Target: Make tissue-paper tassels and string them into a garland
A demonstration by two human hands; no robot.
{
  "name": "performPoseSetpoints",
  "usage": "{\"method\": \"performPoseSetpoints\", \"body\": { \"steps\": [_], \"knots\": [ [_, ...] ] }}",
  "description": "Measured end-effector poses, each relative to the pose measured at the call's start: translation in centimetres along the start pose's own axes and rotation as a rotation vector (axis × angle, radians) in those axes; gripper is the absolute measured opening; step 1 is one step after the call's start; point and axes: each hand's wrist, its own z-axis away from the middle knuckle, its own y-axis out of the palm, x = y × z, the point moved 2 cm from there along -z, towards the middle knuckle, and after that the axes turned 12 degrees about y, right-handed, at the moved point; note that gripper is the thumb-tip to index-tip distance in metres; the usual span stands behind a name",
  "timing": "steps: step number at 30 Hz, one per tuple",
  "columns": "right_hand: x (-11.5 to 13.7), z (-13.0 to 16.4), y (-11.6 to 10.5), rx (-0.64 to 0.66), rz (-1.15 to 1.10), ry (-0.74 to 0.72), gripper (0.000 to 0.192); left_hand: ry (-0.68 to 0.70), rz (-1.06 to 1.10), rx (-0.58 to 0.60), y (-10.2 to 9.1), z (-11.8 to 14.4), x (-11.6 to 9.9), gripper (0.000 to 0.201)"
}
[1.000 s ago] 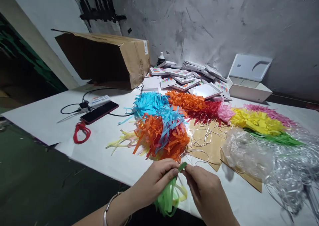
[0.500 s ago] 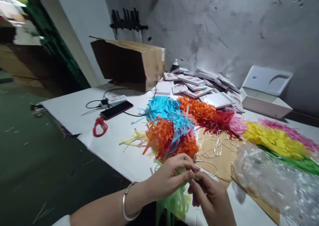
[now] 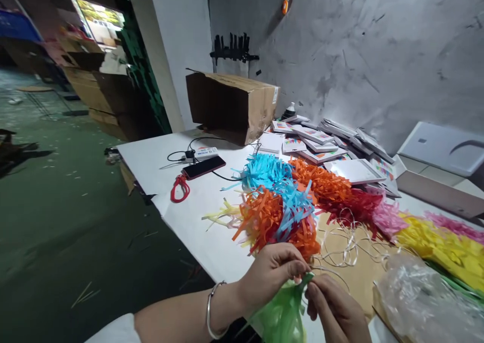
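Observation:
My left hand (image 3: 278, 272), with a silver bangle at the wrist, pinches the twisted top of a light green tissue-paper tassel (image 3: 283, 317). My right hand (image 3: 336, 307) closes its fingertips on the same twisted end from the right. The tassel hangs below both hands, past the table's front edge, and its lower part is cut off by the frame. Just beyond my hands lie orange tissue fringes (image 3: 260, 217) and blue tissue fringes (image 3: 266, 172), overlapping in a pile. White string (image 3: 350, 239) lies in loose loops to the right, on brown card.
An open cardboard box (image 3: 260, 111) stands at the back of the white table (image 3: 196, 202). Flat packets (image 3: 317, 136) are heaped by the wall. Nearby are a phone (image 3: 204, 166), red cord (image 3: 180, 189), yellow fringes (image 3: 434, 239), clear plastic (image 3: 419, 292) and a white box (image 3: 434, 182).
The camera view has turned left, so the table things appear further right. My fingers have shifted along the green tassel's top, and more of its twisted end now shows between them.

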Motion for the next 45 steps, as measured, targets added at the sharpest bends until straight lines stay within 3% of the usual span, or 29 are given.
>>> {"method": "performPoseSetpoints", "body": {
  "steps": [3,8,12,19,23,28,33,36,41,45],
  "knots": [
    [0.4,0.2,0.1,-0.013,-0.050,0.061,0.023,-0.093,0.104,-0.025,-0.3,0.2,0.2,0.039],
    [0.7,0.4,0.3,-0.107,-0.012,0.041,0.021,-0.015,-0.025,0.063,-0.4,0.6,0.1,0.029],
    [1.0,0.6,0.4,-0.140,0.121,-0.092,0.014,-0.119,0.016,0.035,-0.3,0.8,0.2,0.023],
    [1.9,1.9,0.1,-0.295,0.254,-0.305,0.013,-0.335,0.298,-0.161,-0.6,0.9,0.5,0.029],
    [1.7,2.3,-0.1,-0.294,0.383,-0.396,0.017,-0.382,0.347,-0.154,-0.1,1.0,0.2,0.030],
    [2.2,2.6,-0.4,-0.363,0.578,-0.623,0.023,-0.375,0.311,-0.151,0.3,1.1,-0.2,0.031],
    [3.2,2.7,-0.1,-0.378,0.744,-0.691,0.032,-0.370,0.303,-0.123,0.6,1.5,0.1,0.031],
    [3.4,2.8,0.1,-0.400,0.722,-0.668,0.031,-0.361,0.267,-0.085,0.7,1.8,0.4,0.030],
    [2.9,2.2,0.3,-0.241,0.319,-0.335,0.023,-0.215,0.103,0.014,0.5,1.5,-0.1,0.029],
    [2.5,1.9,0.3,-0.254,0.196,-0.235,0.015,-0.089,-0.123,0.141,0.6,1.1,-0.5,0.032]
  ]
}}
